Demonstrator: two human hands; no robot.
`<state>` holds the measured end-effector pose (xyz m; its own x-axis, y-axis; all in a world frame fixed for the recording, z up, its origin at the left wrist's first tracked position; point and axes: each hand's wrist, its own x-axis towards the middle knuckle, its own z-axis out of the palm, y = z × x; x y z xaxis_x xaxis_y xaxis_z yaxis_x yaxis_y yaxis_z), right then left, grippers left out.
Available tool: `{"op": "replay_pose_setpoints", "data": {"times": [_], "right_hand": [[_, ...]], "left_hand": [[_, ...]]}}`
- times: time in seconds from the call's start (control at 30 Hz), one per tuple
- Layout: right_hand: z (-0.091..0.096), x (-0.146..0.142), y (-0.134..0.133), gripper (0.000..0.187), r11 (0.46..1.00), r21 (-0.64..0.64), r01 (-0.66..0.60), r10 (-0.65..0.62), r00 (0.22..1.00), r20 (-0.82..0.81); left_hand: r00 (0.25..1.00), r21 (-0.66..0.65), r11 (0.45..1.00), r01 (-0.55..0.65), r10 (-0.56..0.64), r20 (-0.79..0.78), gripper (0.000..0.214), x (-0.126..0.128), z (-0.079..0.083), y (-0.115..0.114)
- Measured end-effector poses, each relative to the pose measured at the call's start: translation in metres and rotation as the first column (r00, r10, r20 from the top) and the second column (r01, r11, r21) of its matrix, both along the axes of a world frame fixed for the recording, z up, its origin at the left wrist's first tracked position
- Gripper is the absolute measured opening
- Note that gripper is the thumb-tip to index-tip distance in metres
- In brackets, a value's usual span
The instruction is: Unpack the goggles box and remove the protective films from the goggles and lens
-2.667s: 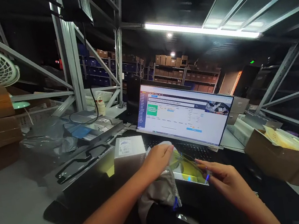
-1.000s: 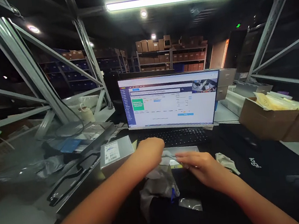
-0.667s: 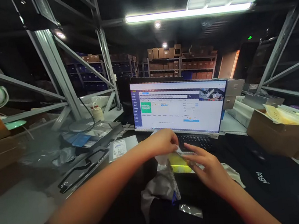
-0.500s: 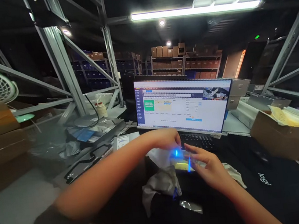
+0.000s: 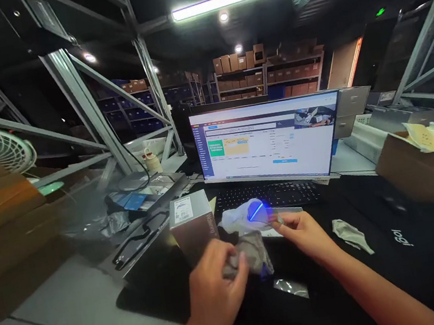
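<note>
My left hand point(image 5: 214, 286) is low and near, fingers curled around a grey cloth pouch point(image 5: 249, 252) on the black desk mat point(image 5: 377, 269). My right hand point(image 5: 305, 231) pinches a pair of glasses with clear, blue-glinting lenses point(image 5: 258, 213), wrapped partly in white tissue point(image 5: 235, 219), just in front of the keyboard point(image 5: 266, 196). A small grey box with a white label point(image 5: 191, 225) stands upright left of my hands. A small clear plastic bag point(image 5: 291, 287) lies on the mat below them.
A lit monitor point(image 5: 266, 142) stands behind the keyboard. A long dark box point(image 5: 140, 246) and a tray of packets point(image 5: 141, 194) lie at left, brown cartons point(image 5: 2, 214) and a fan point(image 5: 5, 149) beyond. A crumpled cloth point(image 5: 350, 235) and an open cardboard box point(image 5: 423, 166) sit at right.
My left hand has dropped from the glasses down to the grey pouch. My right hand keeps the glasses, now held alone. The view has shifted lower and rightward.
</note>
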<state>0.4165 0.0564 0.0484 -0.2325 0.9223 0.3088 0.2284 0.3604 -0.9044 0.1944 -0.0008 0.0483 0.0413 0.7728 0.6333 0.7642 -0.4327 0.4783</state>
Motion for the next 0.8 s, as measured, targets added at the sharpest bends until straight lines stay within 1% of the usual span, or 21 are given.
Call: {"op": "replay_pose_setpoints", "data": {"times": [0.03, 0.07, 0.1, 0.17, 0.27, 0.33, 0.4, 0.5, 0.6, 0.67, 0.73, 0.8], "right_hand": [[-0.003, -0.004, -0.001, 0.044, 1.000, 0.003, 0.008, -0.008, 1.000, -0.008], [-0.007, -0.008, -0.003, 0.043, 1.000, 0.016, 0.014, -0.014, 1.000, -0.010], [-0.010, -0.012, -0.006, 0.040, 0.999, 0.042, 0.020, -0.020, 1.000, -0.003], [-0.017, -0.021, -0.013, 0.033, 0.993, 0.118, 0.032, -0.036, 0.999, 0.032], [-0.025, -0.030, -0.022, 0.027, 0.974, 0.221, 0.045, -0.064, 0.995, 0.081], [-0.030, -0.034, -0.025, 0.026, 0.969, 0.242, 0.046, -0.068, 0.994, 0.087], [-0.034, -0.036, -0.025, 0.027, 0.967, 0.249, 0.044, -0.071, 0.993, 0.099], [-0.037, -0.034, -0.024, 0.028, 0.967, 0.241, 0.087, -0.119, 0.985, 0.122], [-0.036, -0.029, -0.022, 0.027, 0.954, 0.234, 0.188, -0.218, 0.970, 0.110], [-0.033, -0.028, -0.022, 0.026, 0.942, 0.243, 0.233, -0.264, 0.959, 0.104], [-0.030, -0.029, -0.024, 0.025, 0.926, 0.289, 0.244, -0.289, 0.950, 0.123], [-0.026, -0.031, -0.028, 0.025, 0.888, 0.390, 0.241, -0.323, 0.933, 0.158]], "left_hand": [[1.000, -0.168, 0.986, -0.005, 0.000, -0.028, 0.023, 0.002, -0.008, 0.001], [0.999, -0.279, 0.959, -0.039, 0.027, -0.045, 0.026, 0.005, -0.014, 0.004], [0.997, -0.350, 0.934, -0.073, 0.059, -0.051, 0.028, 0.009, -0.016, 0.009], [0.991, -0.390, 0.911, -0.134, 0.125, -0.048, 0.026, 0.017, -0.016, 0.021], [0.978, -0.388, 0.899, -0.201, 0.207, -0.027, 0.020, 0.020, -0.013, 0.034], [0.972, -0.380, 0.898, -0.220, 0.236, -0.005, 0.024, 0.019, -0.014, 0.038], [0.970, -0.357, 0.909, -0.217, 0.241, 0.025, 0.031, 0.017, -0.017, 0.039], [0.976, -0.297, 0.940, -0.170, 0.202, 0.084, 0.038, 0.018, -0.024, 0.037], [0.981, -0.222, 0.970, -0.102, 0.136, 0.142, 0.039, 0.023, -0.031, 0.030], [0.982, -0.165, 0.984, -0.062, 0.090, 0.165, 0.040, 0.026, -0.034, 0.025], [0.984, -0.110, 0.994, -0.028, 0.046, 0.171, 0.041, 0.025, -0.036, 0.020], [0.987, -0.050, 0.999, 0.002, 0.006, 0.162, 0.041, 0.022, -0.038, 0.017]]}}
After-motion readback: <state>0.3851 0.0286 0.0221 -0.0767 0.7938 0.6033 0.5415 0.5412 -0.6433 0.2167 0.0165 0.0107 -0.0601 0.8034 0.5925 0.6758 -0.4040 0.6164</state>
